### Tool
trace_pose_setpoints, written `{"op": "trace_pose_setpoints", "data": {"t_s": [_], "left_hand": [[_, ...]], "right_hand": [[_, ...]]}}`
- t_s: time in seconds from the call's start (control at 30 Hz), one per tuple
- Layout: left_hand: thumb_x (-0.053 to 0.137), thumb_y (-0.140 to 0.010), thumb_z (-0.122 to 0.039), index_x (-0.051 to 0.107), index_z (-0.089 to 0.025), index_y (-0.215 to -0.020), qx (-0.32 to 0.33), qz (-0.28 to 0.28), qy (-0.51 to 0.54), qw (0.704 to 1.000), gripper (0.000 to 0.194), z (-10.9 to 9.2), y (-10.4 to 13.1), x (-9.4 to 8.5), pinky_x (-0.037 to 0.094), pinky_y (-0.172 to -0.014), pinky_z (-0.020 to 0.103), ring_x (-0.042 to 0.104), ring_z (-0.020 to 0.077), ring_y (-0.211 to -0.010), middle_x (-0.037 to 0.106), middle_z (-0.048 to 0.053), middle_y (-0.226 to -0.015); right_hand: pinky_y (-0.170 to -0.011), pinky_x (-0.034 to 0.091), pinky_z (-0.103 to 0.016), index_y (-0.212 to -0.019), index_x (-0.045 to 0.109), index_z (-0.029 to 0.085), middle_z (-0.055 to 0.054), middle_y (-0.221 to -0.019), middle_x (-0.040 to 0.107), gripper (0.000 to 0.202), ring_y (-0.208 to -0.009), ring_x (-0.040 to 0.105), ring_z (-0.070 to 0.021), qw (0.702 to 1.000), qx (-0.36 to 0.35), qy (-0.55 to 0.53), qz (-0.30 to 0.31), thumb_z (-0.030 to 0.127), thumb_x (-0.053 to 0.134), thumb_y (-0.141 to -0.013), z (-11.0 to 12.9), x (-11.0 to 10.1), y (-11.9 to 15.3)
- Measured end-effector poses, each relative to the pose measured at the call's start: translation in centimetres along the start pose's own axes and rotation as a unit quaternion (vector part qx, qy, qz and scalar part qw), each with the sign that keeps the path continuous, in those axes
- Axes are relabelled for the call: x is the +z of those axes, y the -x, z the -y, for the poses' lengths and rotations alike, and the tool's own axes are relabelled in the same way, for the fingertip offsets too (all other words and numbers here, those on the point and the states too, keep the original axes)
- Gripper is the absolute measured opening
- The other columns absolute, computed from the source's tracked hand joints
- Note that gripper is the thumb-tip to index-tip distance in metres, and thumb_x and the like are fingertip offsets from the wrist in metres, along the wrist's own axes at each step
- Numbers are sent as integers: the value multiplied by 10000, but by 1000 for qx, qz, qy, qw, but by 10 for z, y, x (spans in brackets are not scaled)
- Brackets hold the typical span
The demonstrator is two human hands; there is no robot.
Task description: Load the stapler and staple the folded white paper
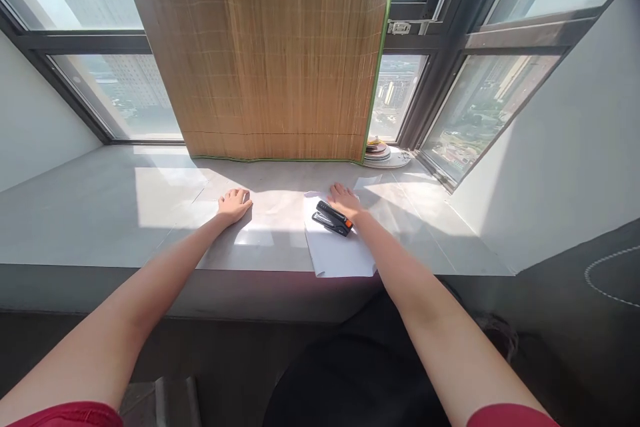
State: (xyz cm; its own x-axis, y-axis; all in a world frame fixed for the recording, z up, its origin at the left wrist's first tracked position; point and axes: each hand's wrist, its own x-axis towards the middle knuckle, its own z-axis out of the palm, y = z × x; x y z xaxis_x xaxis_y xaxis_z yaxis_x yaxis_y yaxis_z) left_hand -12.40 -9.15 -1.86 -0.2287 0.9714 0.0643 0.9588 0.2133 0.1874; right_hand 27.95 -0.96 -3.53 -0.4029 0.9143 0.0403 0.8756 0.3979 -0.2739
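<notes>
My left hand (235,205) rests on the pale window sill (100,213), palm down with its fingers a little curled and apart, and holds nothing. To the right, my right hand (344,199) lies flat with spread fingers over the upper right part of some white paper (337,257). A black stapler (332,218) with an orange part lies on the paper, just below and left of my right hand, its far end close to my wrist. The lower edge of the paper reaches the sill's front edge.
A bamboo blind (285,60) hangs down to the sill in front of the windows. Stacked plates or discs (379,151) stand at its right corner. A white wall (565,140) bounds the right side, with a looped cord (593,273) below.
</notes>
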Motion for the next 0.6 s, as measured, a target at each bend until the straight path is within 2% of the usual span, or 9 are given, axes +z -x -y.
{"op": "trace_pose_setpoints", "data": {"t_s": [0.07, 0.17, 0.3, 0.4, 0.47, 0.53, 0.6], "left_hand": [[437, -1024, -382, 627, -171, -1523, -2, -4, 19, 1000, 575, 3, -3, 0, 306, -1289, 659, 454, 439, -1561, 536, 250, -1645], [352, -1066, -366, 675, -192, -1505, 1, -8, 45, 999, 572, 6, -4, -1, 305, -1297, 660, 448, 423, -1574, 545, 224, -1658], [237, -1109, -387, 697, -214, -1500, 7, -7, 78, 997, 628, 6, -2, -1, 250, -1326, 664, 411, 399, -1609, 515, 196, -1698], [253, -1115, -420, 697, -234, -1496, 8, -13, 73, 997, 614, 7, -2, 0, 257, -1319, 673, 422, 404, -1598, 534, 189, -1680], [286, -1110, -419, 710, -245, -1475, 10, -16, 69, 997, 586, 9, -3, 1, 279, -1309, 671, 440, 408, -1580, 558, 189, -1653], [303, -1102, -396, 724, -252, -1449, 13, -20, 71, 997, 565, 11, -5, 3, 293, -1302, 661, 452, 406, -1565, 577, 189, -1626], [312, -1096, -379, 731, -261, -1431, 16, -26, 74, 997, 549, 13, -7, 4, 308, -1292, 647, 462, 407, -1548, 589, 187, -1602]], "right_hand": [[-1401, 180, -506, -1688, 432, 100, -202, -1827, 306, 605, -1716, 260, -310, 999, -36, -27, -14, 393, 386, -1161, 48, 12, -12], [-1374, 215, -540, -1630, 486, 59, -251, -1773, 394, 562, -1665, 350, -343, 995, -74, -59, -36, 359, 461, -1156, 105, 28, -28], [-1325, 283, -543, -1601, 499, 17, -283, -1734, 440, 542, -1606, 420, -343, 991, -99, -77, -51, 318, 509, -1150, 148, 44, -43], [-1285, 344, -499, -1574, 576, 98, -251, -1697, 508, 490, -1586, 460, -325, 988, -112, -89, -63, 290, 555, -1123, 161, 43, -47], [-1238, 389, -458, -1554, 624, 159, -237, -1648, 561, 467, -1567, 486, -312, 982, -131, -103, -90, 299, 577, -1111, 161, 32, -46], [-1167, 436, -413, -1523, 660, 196, -216, -1550, 637, 442, -1497, 540, -284, 974, -136, -119, -137, 348, 578, -1117, 149, 13, -42], [-1028, 493, -353, -1388, 744, 208, -179, -1340, 739, 390, -1291, 641, -245, 973, -85, -124, -178, 417, 529, -1139, 120, -10, -32]]}}
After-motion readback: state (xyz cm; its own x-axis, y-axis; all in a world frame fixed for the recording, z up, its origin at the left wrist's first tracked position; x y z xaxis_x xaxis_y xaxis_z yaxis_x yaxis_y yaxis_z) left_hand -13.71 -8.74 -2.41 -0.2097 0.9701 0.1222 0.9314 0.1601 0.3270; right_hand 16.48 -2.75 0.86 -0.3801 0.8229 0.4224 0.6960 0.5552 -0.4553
